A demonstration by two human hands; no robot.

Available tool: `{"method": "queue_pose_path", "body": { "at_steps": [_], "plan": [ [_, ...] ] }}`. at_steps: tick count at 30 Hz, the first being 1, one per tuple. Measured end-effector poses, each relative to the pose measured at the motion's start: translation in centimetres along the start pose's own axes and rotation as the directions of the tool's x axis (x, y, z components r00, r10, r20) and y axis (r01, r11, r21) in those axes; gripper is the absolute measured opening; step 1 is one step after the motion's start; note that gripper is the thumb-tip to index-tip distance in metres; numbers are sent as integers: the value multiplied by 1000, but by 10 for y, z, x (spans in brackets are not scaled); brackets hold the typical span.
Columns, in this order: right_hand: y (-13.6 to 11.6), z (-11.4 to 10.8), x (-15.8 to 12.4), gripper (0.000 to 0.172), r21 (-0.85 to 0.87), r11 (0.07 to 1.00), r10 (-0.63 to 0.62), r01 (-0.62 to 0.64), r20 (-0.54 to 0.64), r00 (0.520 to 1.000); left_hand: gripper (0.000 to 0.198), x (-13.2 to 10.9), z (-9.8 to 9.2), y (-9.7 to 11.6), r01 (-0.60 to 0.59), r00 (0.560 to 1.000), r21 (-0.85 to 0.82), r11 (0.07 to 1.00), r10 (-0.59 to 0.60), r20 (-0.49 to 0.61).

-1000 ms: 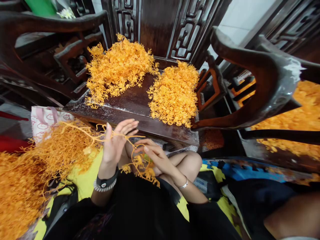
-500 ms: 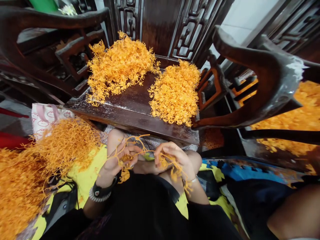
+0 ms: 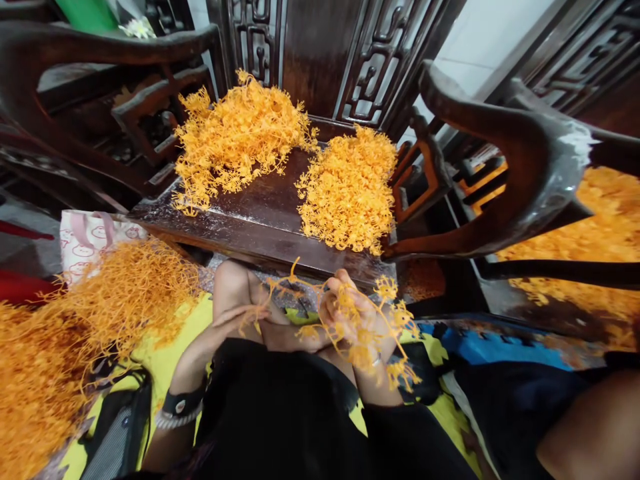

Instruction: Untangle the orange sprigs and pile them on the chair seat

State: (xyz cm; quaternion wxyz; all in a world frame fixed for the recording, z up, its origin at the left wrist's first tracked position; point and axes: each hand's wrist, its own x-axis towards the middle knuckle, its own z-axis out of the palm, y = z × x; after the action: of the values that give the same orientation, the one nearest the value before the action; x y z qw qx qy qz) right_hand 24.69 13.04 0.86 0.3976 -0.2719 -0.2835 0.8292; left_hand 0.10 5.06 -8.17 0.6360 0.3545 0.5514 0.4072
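My right hand [image 3: 357, 307] is raised above my lap, closed around a bunch of orange branching strands [image 3: 395, 317] with spidery, flower-like heads. Some heads hang down past the wrist. My left hand [image 3: 235, 321] is lower and to the left, its fingers long and close together. A thin orange strand [image 3: 256, 310] lies at its fingertips, seemingly pinched there, though blur hides the exact grip. Between the hands runs a stem [image 3: 293, 283] that reaches the right hand's bunch. On the dark wooden seat [image 3: 260, 200] ahead rest two heaps of similar pieces, a left heap [image 3: 245, 130] and a right heap [image 3: 350, 190].
A large tangled orange pile [image 3: 40, 373] spreads on the left, beside a white patterned bag [image 3: 80, 247]. A curved chair arm [image 3: 530, 173] rises at right, with more orange pieces [image 3: 600, 227] beyond. Another person's leg [image 3: 595, 420] is at lower right. Yellow matting [image 3: 175, 360] lies below.
My right hand has lifted and turned, bringing its orange bunch up and to the right. My left hand has lowered slightly, its fingers straighter, with less of the orange piece in it.
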Motion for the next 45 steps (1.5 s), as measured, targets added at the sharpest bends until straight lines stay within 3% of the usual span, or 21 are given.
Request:
{"method": "queue_pose_path", "body": {
  "at_steps": [2,4,6,8,11,14,16,19,24,26,28,30,32,33,35,39,41,43,45],
  "plan": [
    [4,-4,2,47,35,997,-71,71,17,997,39,-3,-14,5,-69,957,98,993,94,-275],
    [8,-4,3,50,13,996,-87,86,68,994,37,-7,-18,18,-177,828,230,957,271,-490],
    [13,0,4,47,-31,998,-52,56,109,993,33,-14,-7,37,-284,719,352,892,442,-536],
    [18,7,5,43,-69,998,2,8,138,990,27,-20,15,56,-367,684,452,813,565,-462],
    [28,14,6,39,-140,990,18,10,200,980,32,-19,54,71,-525,759,470,710,640,-119],
    [37,11,5,36,-240,963,-68,122,220,973,46,-6,79,68,-558,826,323,764,550,126],
    [40,5,3,35,-324,924,-153,203,173,973,46,3,86,61,-497,867,247,832,464,182],
    [41,-4,-1,36,-526,805,-249,273,119,961,36,11,90,52,-457,884,275,846,397,249],
    [46,-6,-5,32,-853,399,-471,335,123,874,26,13,98,40,-446,894,562,697,373,248],
    [50,-5,-4,23,-892,327,-529,313,102,843,25,15,100,36,-478,873,616,626,414,256],
    [55,-6,-1,23,-866,412,-521,281,29,853,25,18,100,32,-507,846,662,553,465,260],
    [56,-7,3,34,-723,639,-424,263,-46,905,26,21,99,25,-512,820,717,474,519,243],
    [55,-5,6,43,-484,837,-299,255,-15,954,26,22,98,17,-497,812,752,434,538,226],
    [54,-4,7,46,-387,889,-256,245,23,966,26,22,98,12,-491,817,755,435,531,225],
    [50,1,7,54,-315,922,-223,227,48,974,23,21,99,3,-503,829,728,465,497,256],
    [45,6,6,55,-370,912,-221,175,-86,971,21,19,103,-2,-556,815,651,517,496,301],
    [43,7,6,58,-358,909,-259,214,-82,962,20,18,104,2,-568,810,631,528,497,313],
    [38,8,6,62,-287,921,-290,265,-46,956,18,18,105,6,-554,821,620,556,490,295],
    [30,8,6,66,-143,961,-241,236,-16,971,16,18,106,10,-529,837,608,592,480,262]
  ]
}}
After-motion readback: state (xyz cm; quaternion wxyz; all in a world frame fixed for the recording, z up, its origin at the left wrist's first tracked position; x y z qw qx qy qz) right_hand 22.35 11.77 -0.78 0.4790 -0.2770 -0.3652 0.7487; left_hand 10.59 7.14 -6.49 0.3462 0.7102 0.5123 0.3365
